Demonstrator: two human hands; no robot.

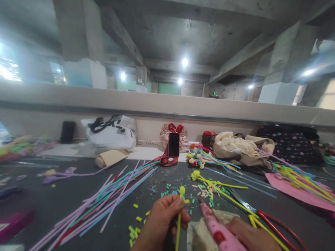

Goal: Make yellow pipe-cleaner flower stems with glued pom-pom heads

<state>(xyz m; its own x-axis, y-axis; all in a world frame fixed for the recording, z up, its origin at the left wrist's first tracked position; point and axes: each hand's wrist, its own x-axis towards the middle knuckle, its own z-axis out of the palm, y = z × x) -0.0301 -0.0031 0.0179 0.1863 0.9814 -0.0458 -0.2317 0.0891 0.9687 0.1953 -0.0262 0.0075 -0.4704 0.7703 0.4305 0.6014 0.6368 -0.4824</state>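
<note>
My left hand (164, 214) pinches a yellow pipe-cleaner flower (178, 232) just below its small head, and its stem hangs straight down. A short yellow piece sticks out beside the fingertips. Wrapped around a pink glue gun (224, 240) is my right hand (255, 240); the nozzle points toward the flower but stays apart from it. A crumpled pale cloth (201, 243) lies under the gun. Several yellow cut pieces (132, 232) are scattered left of my left hand. Ahead lie finished yellow flowers (195, 175) with long stems.
Scissors (280, 227) with red handles lie on the right. Long lilac, teal and red pipe cleaners (106, 197) spread over the left side. A phone (173, 145) stands upright at the back, near a white bag (113, 133) and a cream cloth bag (240, 149). Pink paper (299, 192) lies far right.
</note>
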